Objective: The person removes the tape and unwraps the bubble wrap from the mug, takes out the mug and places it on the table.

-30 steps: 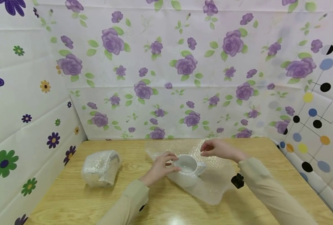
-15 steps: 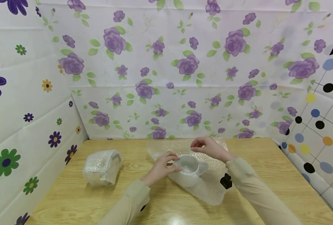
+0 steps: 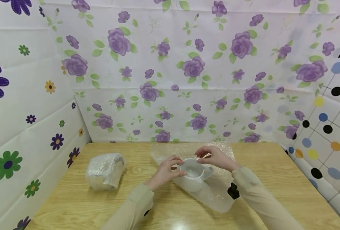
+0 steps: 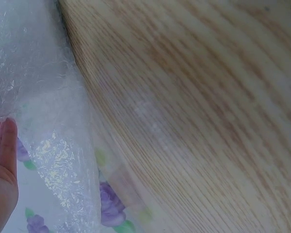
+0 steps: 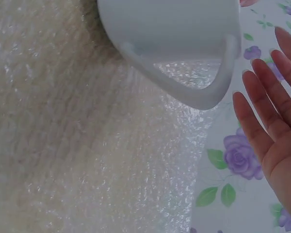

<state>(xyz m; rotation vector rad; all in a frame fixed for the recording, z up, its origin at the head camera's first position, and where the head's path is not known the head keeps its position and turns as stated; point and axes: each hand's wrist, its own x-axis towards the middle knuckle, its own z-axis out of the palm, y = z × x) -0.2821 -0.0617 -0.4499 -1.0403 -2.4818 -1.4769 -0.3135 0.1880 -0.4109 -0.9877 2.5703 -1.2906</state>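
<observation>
A white mug (image 3: 193, 169) stands on a sheet of bubble wrap (image 3: 216, 195), its handle (image 5: 199, 97) pointing right in the head view. My left hand (image 3: 167, 170) holds the mug's left side, fingers at the rim and thumb lower at the front. In the left wrist view, fingertips of that hand (image 4: 5, 170) meet clear wrap, and the mug is hidden. My right hand (image 3: 214, 158) is over the mug's back right rim. The right wrist view shows this hand (image 5: 276, 111) with fingers extended and slightly spread, beside the mug's body.
On the left of the wooden table (image 3: 72, 204) sits a bundle (image 3: 105, 171) wrapped in bubble wrap. A flower-patterned sheet (image 3: 170, 111) hangs behind the table's back edge. Patterned sheets also stand along both sides.
My right hand has come left from beyond the mug, then lowered to its rim. My left hand has stayed at the mug. The head view has shifted slightly.
</observation>
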